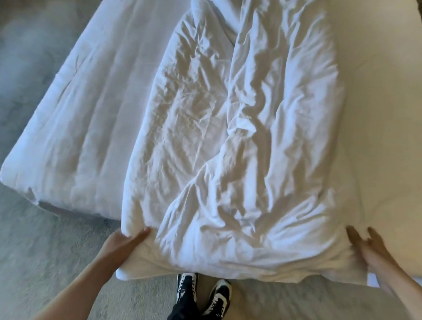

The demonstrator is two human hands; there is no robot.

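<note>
Because the crumpled white duvet [240, 139] lies bunched in a long heap on the bed, its long axis runs straight away from the person, from the near edge at the foot of the bed up toward the far end of the view, and its short near edge stretches crosswise between the two hands. The left hand [126, 245] is at the near left corner: the thumb lies flat on top of the cloth and the fingers go under the fold, out of sight, so it appears to pinch the corner between thumb and fingers. The right hand [371, 244] is at the near right corner, blurred, its fingers spread apart over the edge of the cloth; whether they touch it or hover just above cannot be told, and they do not seem to close on anything. As I judge it, the left hand is the one already set, and the next pull depends on the right hand taking its corner so the edge can be drawn evenly. A flat white quilt [82, 122] lies to the left under the duvet, a cream mattress [384, 104] to the right, grey carpet [28, 252] around, and black-and-white shoes [203, 293] just below the near edge.
</note>
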